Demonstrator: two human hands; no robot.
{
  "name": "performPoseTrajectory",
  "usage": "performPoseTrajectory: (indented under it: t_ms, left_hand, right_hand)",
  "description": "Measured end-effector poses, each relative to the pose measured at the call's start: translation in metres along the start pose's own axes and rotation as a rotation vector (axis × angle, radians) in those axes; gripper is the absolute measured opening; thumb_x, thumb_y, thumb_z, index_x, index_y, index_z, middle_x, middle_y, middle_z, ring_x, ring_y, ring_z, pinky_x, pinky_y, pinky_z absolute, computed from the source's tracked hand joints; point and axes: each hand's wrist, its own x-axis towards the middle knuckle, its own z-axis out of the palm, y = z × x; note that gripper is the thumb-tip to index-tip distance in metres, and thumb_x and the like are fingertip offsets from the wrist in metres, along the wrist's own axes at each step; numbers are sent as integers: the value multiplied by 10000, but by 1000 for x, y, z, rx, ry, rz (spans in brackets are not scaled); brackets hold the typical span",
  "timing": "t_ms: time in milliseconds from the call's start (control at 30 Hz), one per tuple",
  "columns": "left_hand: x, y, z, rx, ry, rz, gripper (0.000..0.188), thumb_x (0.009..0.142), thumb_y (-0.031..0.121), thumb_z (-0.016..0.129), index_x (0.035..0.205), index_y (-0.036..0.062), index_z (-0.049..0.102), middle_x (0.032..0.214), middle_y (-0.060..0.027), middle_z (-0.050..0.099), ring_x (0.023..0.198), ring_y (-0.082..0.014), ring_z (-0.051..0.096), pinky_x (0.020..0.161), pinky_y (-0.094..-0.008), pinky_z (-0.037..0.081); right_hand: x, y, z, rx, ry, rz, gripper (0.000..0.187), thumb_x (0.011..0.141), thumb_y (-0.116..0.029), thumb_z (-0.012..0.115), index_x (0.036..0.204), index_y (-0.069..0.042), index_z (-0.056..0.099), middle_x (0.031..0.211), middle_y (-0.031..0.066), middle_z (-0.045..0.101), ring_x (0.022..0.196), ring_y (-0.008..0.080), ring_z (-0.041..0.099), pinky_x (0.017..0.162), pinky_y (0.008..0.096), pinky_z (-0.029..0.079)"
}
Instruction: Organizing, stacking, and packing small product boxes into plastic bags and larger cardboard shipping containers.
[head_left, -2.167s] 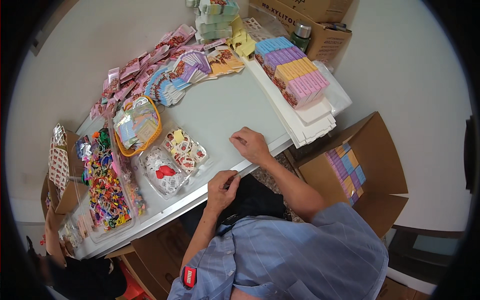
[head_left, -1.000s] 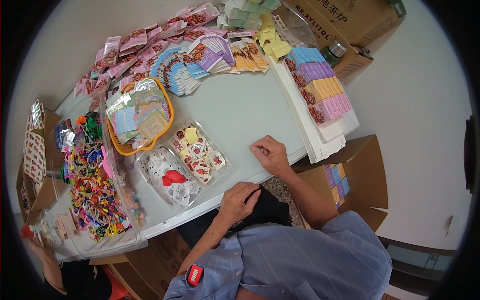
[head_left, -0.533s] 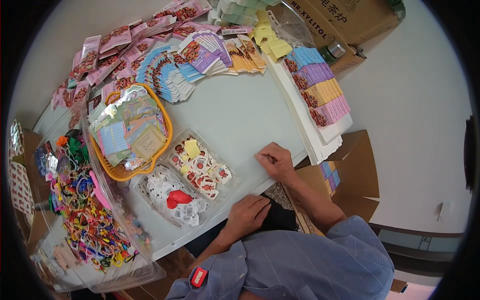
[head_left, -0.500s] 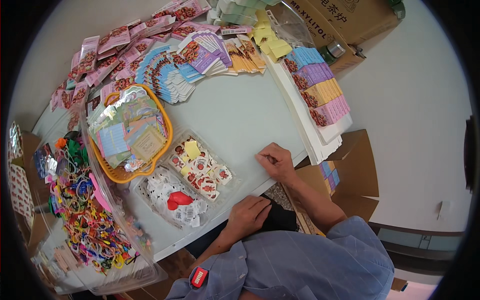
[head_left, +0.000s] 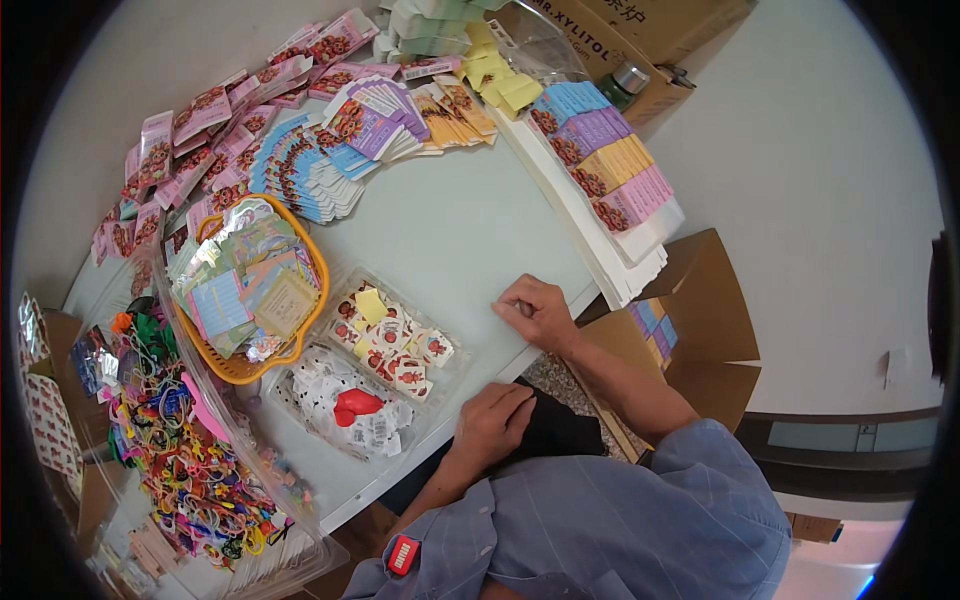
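Left hand [head_left: 492, 420] curled, now at near table edge beside clear plastic tray [head_left: 392, 343] of small cards; right hand [head_left: 535, 310] unchanged, fingers together on white tabletop [head_left: 460, 230].

An orange plastic basket [head_left: 238, 368] filled with paper cards is set on the pale surface [head_left: 455, 230]. Fanned printed card packets [head_left: 300, 175] are spread beyond it. An open brown cardboard box [head_left: 690, 320] is placed beside the surface.
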Motion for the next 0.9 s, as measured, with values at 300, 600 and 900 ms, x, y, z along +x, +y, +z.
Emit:
performPoseTrajectory:
  t_ms: [300, 600, 900]
  left_hand:
    - [4, -5, 4, -203, 100, -341, 529, 894, -32, 725, 1389, 19, 547, 1454, -137, 493, 1155, -194, 606, 763, -302, 605]
    - [5, -16, 10, -401, 326, -474, 740, 927, 51, 737, 1541, -56, 340, 1542, -198, 429, 1274, -231, 569, 821, -254, 563]
    - [1, -10, -5, -615, 232, -534, 424, 1003, 104, 667, 1384, -32, 540, 1146, -92, 693, 1000, -131, 659, 888, -287, 554]
  right_hand:
    - [-1, 3, -2, -34, 29, -58, 132, 855, -171, 789, 832, -60, 721, 768, 72, 661, 611, 203, 609, 570, 332, 480]
    - [-1, 3, -5, 15, 5, -105, 119, 855, -163, 778, 849, -50, 741, 775, 90, 669, 615, 227, 622, 575, 335, 489]
    - [32, 6, 7, 342, -57, 44, 141, 931, -93, 733, 1030, 7, 719, 801, -22, 606, 699, 46, 514, 629, 215, 437]
